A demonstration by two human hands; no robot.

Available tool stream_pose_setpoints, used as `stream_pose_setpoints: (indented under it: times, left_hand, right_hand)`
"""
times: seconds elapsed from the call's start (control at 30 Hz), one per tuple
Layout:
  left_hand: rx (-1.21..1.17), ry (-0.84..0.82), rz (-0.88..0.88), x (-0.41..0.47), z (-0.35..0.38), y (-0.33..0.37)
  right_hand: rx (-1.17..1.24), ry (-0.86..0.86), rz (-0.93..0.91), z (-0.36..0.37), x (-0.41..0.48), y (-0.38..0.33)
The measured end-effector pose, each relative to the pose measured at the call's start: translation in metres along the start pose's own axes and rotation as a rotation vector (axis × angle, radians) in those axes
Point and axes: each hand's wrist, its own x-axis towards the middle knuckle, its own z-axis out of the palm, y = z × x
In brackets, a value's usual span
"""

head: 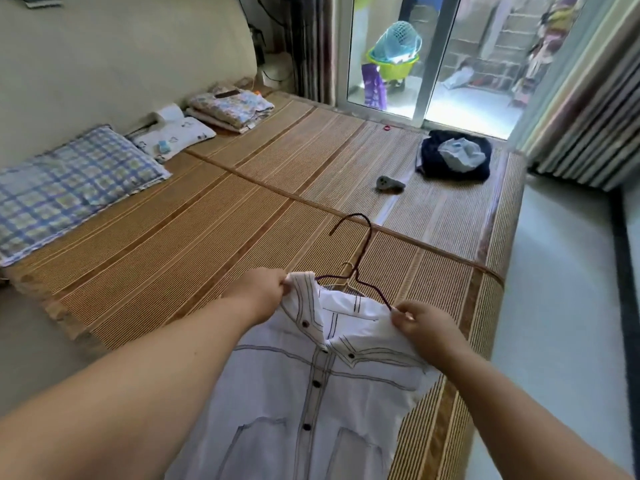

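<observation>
Pinching the white button-up shirt [311, 393] at either shoulder, the left grip [263, 292] and right grip [422, 327] hold it between them above the bamboo bed mat [207, 220], its wire hanger [364, 252] seemingly not yet out, so unhanging and folding remain.

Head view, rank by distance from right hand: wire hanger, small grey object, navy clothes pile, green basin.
1. wire hanger, in the white shirt that the right hand pinches.
2. small grey object, ahead on the bamboo mat.
3. navy clothes pile, mat's far right.
4. green basin, outside the glass door.
</observation>
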Motion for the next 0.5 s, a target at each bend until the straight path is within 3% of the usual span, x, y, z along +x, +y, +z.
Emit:
stream_pose_setpoints:
  times: [0.27,0.37,0.5]
  left_hand:
    - [0.12,-0.066,-0.238,0.101,0.102,0.016]
    - [-0.055,-0.032,-0.368,0.123,0.124,0.016]
    - [-0.216,-0.051,-0.312,0.137,0.14,0.012]
  right_hand:
    - [0.013,-0.053,0.162,0.066,0.105,0.073]
    - [0.04,-0.068,0.189,0.087,0.132,0.088]
    - [0.019,-0.128,0.192,0.104,0.155,0.094]
